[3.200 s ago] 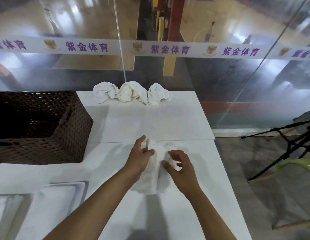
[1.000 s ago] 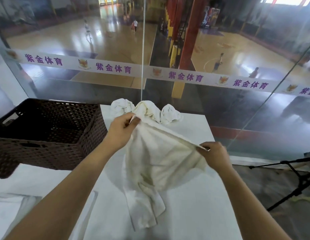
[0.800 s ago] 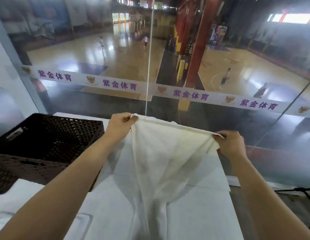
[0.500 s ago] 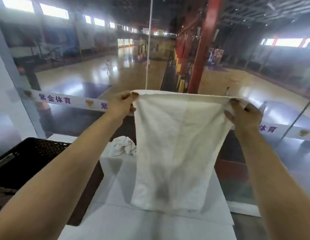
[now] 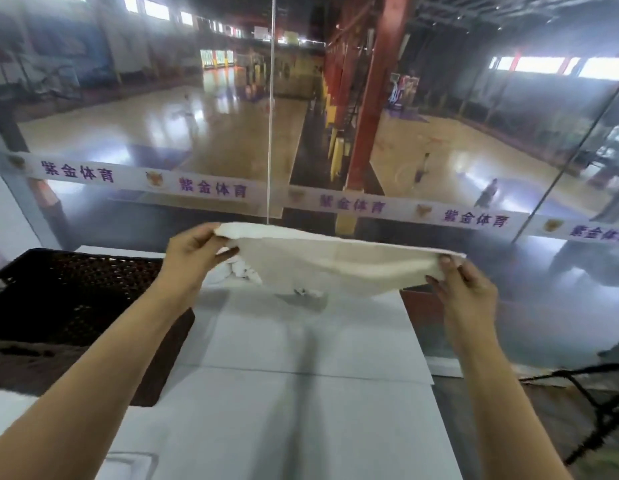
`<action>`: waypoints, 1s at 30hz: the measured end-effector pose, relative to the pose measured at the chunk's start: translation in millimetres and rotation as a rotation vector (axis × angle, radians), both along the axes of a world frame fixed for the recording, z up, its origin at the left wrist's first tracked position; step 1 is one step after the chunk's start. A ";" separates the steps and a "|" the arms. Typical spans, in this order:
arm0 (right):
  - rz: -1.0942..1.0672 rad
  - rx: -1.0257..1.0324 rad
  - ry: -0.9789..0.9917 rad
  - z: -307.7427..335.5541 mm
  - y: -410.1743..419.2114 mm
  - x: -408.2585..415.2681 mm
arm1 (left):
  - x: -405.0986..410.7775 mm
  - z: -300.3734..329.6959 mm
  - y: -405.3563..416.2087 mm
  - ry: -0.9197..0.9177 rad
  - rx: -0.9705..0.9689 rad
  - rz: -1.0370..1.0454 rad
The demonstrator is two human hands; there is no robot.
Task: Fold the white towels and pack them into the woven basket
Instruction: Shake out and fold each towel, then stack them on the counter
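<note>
Trouble is looming, I'm judging, if the white terry towel is billowing down crooked and landing creased on the white table, beside the dark woven basket. My left hand and right hand are each pinching a corner, stretching it nearly flat in the air. Half a second ago it was hanging straight down.
</note>
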State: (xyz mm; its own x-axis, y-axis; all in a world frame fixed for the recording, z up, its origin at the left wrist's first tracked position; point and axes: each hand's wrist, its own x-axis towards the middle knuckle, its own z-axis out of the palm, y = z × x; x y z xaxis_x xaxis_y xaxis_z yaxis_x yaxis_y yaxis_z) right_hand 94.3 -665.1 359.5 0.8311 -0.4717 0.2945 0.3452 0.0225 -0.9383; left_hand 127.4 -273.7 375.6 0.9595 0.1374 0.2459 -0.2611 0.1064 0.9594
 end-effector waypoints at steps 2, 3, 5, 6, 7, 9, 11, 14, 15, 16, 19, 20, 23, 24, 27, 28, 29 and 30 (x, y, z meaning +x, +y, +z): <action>0.000 -0.017 0.091 -51.8 8.7 -34.3 | -29.4 -52.4 12.7 0.086 0.022 -0.021; 0.007 -0.041 0.144 -76.5 12.7 -51.6 | -45.9 -76.3 19.2 0.131 0.033 -0.034; 0.024 -0.069 0.263 -121.6 18.4 -87.5 | -80.4 -116.7 31.2 0.215 0.077 -0.066; 0.028 -0.076 0.312 -141.7 20.0 -105.0 | -98.8 -133.8 36.4 0.248 0.118 -0.077; 0.024 -0.079 0.368 -159.1 21.3 -122.0 | -116.7 -148.4 41.3 0.280 0.170 -0.089; 0.027 -0.083 0.462 -187.7 23.5 -154.7 | -149.9 -171.6 49.9 0.333 0.275 -0.130; 0.041 -0.075 0.533 -204.8 28.2 -183.3 | -178.2 -191.4 59.2 0.396 0.328 -0.173; 0.043 -0.106 0.610 -215.2 35.8 -219.1 | -213.3 -217.5 73.1 0.527 0.273 -0.227; 0.046 -0.101 0.630 -216.5 38.3 -229.2 | -223.5 -223.1 75.1 0.572 0.242 -0.239; 0.048 -0.095 0.649 -218.1 40.9 -237.8 | -232.4 -227.4 76.0 0.607 0.224 -0.244; 0.046 -0.085 0.690 -228.4 45.7 -255.9 | -249.5 -237.2 74.4 0.691 0.243 -0.236; 0.041 -0.084 0.702 -231.4 47.0 -259.0 | -252.1 -240.3 73.1 0.703 0.263 -0.240; 0.020 -0.085 0.764 -241.0 46.7 -260.6 | -255.4 -249.4 68.5 0.743 0.299 -0.223; 0.013 -0.089 0.777 -242.6 46.3 -258.9 | -255.1 -251.8 66.5 0.758 0.301 -0.206; 0.014 -0.114 0.814 -250.3 41.5 -245.8 | -250.5 -260.1 59.6 0.793 0.313 -0.152; 0.020 -0.128 0.826 -252.3 40.2 -238.5 | -247.3 -263.6 57.8 0.807 0.317 -0.127; 0.024 -0.139 0.835 -254.4 39.0 -229.6 | -242.9 -266.9 55.8 0.823 0.323 -0.099; 0.029 -0.147 0.836 -255.8 38.5 -219.2 | -237.1 -269.8 53.9 0.836 0.325 -0.065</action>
